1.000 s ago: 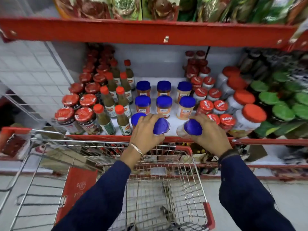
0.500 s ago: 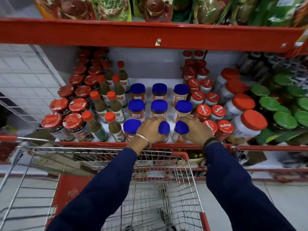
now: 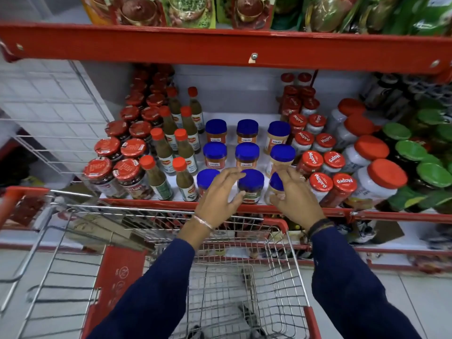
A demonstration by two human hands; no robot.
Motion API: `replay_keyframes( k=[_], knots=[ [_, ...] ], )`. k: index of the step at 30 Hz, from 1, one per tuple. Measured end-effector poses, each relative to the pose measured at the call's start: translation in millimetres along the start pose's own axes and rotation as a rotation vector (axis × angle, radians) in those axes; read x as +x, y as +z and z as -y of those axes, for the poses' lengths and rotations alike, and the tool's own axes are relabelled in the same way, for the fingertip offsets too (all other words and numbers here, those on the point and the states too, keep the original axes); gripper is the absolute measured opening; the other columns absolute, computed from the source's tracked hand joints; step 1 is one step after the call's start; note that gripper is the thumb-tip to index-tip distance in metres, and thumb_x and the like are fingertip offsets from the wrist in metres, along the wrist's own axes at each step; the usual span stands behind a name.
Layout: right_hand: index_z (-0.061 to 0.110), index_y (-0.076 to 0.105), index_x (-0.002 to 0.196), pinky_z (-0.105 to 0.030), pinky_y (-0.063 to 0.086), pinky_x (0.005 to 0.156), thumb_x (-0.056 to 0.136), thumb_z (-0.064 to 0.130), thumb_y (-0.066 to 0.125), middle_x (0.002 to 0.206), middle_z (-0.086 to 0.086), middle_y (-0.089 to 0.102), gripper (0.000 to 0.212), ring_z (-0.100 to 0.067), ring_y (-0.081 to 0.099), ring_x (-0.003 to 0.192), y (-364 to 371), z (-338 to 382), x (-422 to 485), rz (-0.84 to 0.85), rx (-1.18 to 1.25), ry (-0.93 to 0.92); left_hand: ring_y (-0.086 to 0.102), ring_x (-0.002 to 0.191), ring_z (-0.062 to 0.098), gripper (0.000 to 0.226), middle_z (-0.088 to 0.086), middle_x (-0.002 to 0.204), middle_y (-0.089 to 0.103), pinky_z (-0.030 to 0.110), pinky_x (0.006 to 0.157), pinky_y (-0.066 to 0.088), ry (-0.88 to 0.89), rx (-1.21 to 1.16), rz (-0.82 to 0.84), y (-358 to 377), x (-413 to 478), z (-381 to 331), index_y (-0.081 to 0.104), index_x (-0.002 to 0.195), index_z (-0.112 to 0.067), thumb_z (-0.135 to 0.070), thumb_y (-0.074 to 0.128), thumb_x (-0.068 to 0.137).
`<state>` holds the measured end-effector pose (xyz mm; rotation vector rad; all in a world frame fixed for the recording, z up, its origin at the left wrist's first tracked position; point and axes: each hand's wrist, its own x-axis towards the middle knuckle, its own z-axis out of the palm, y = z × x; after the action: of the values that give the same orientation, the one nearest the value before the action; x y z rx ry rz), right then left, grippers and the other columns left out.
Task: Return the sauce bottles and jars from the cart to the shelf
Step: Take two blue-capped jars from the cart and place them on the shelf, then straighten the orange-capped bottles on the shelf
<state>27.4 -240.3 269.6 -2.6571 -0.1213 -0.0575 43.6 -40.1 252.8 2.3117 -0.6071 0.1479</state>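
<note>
Several blue-lidded jars stand in rows on the white shelf [image 3: 264,116]. In the front row, a blue-lidded jar [image 3: 251,185] stands upright just right of my left hand [image 3: 217,195], whose fingers are spread and off the jar. Another blue-lidded jar [image 3: 276,183] at the front is partly hidden behind my right hand [image 3: 297,198], also with fingers apart. A third front jar [image 3: 206,179] stands left of my left hand. The wire cart [image 3: 244,277] sits below, and its basket looks bare.
Red-capped green sauce bottles [image 3: 184,178] and red-lidded dark jars [image 3: 127,174] stand left of the blue jars. Red-lidded Mapro jars [image 3: 320,184], big white jars and green-lidded jars [image 3: 430,174] fill the right. A red upper shelf edge [image 3: 220,45] overhangs.
Both hands set their blue-lidded jars upright at the shelf's front row and let go. The fingers have opened and the hands have pulled slightly back.
</note>
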Motion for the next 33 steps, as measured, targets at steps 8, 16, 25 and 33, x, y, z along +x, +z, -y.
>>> replay_keyframes(
  k=[8, 16, 25, 33],
  knots=[
    [0.017, 0.050, 0.126, -0.026, 0.047, 0.095, 0.086, 0.016, 0.062, 0.130, -0.004, 0.056, 0.042, -0.008, 0.053, 0.114, 32, 102, 6, 0.035, 0.622, -0.099, 0.043, 0.117, 0.005, 0.038, 0.006, 0.124, 0.046, 0.025, 0.103, 0.038, -0.102, -0.134, -0.606, -91, -49, 56, 0.047, 0.120, -0.009, -0.003, 0.057, 0.084],
    [0.008, 0.026, 0.141, -0.029, 0.032, 0.107, 0.092, 0.017, 0.053, 0.149, -0.014, 0.035, 0.057, -0.024, 0.036, 0.137, 80, 154, 71, 0.248, 0.701, -0.039, 0.043, 0.122, 0.014, 0.085, 0.012, 0.143, 0.041, 0.038, 0.105, 0.038, -0.299, -0.303, -0.109, -134, -27, 127, 0.002, 0.146, -0.014, 0.004, 0.056, 0.084],
    [0.004, 0.055, 0.114, -0.028, 0.044, 0.095, 0.080, -0.002, 0.065, 0.109, -0.008, 0.062, 0.036, -0.017, 0.056, 0.102, 93, 158, 80, 0.130, 0.698, -0.024, 0.056, 0.107, 0.018, 0.049, 0.004, 0.114, 0.058, 0.037, 0.100, 0.045, -0.235, -0.294, -0.094, -140, -23, 134, 0.047, 0.126, -0.013, 0.005, 0.060, 0.081],
    [0.009, 0.058, 0.102, -0.010, 0.046, 0.073, 0.071, 0.014, 0.077, 0.100, -0.006, 0.067, 0.037, -0.015, 0.060, 0.094, 106, 164, 76, -0.082, 0.696, 0.017, 0.060, 0.086, 0.015, 0.041, 0.006, 0.097, 0.066, 0.019, 0.078, 0.047, -0.210, -0.203, -0.280, -136, -25, 131, 0.057, 0.109, -0.008, -0.005, 0.074, 0.072]
  ],
)
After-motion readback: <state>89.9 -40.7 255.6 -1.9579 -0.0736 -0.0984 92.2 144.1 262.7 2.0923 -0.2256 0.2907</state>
